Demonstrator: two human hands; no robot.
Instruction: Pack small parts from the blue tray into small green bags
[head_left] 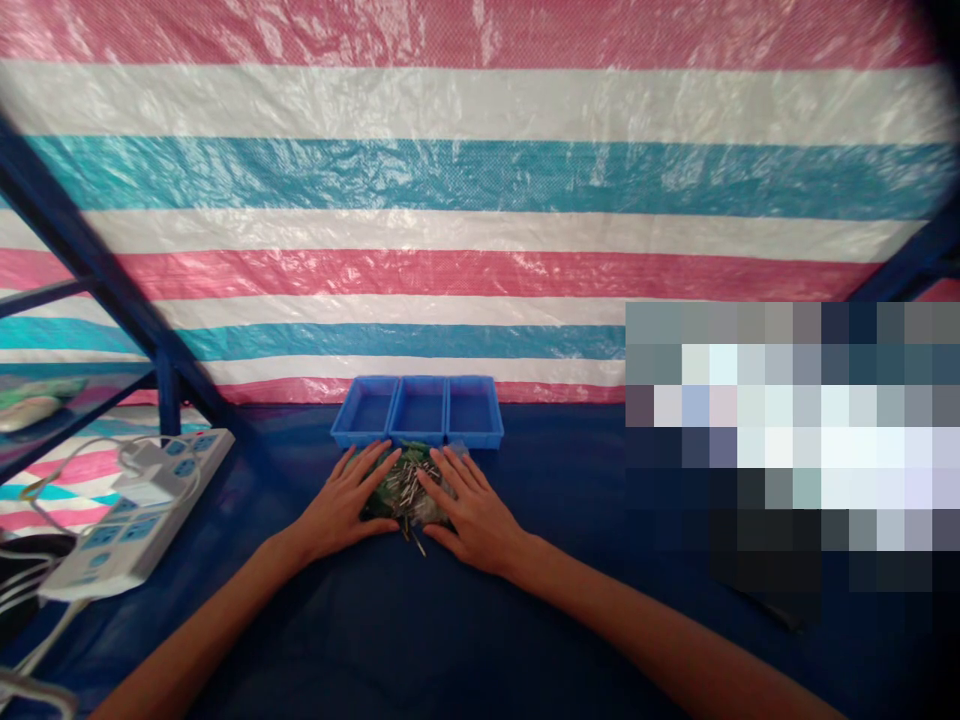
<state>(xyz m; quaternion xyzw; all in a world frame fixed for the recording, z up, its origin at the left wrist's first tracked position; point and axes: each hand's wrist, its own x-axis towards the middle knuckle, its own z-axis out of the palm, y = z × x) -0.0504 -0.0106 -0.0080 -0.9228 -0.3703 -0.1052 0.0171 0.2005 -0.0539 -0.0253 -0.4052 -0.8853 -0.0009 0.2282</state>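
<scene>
Left hand [345, 497] and right hand [472, 515] lie open, nothing gripped, flanking a green packet of metal pins [405, 488] (blue three-bay tray [418, 440] just beyond, untouched).

Left hand [337, 505] and right hand [471, 518] lie palm-down, fingers [382, 465] spread

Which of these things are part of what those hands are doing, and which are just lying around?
Part of the work: the left hand and right hand, both on a heap of small metal pins; probably the blue three-part tray.

Just lying about: the power strip; the striped tarp.
</scene>
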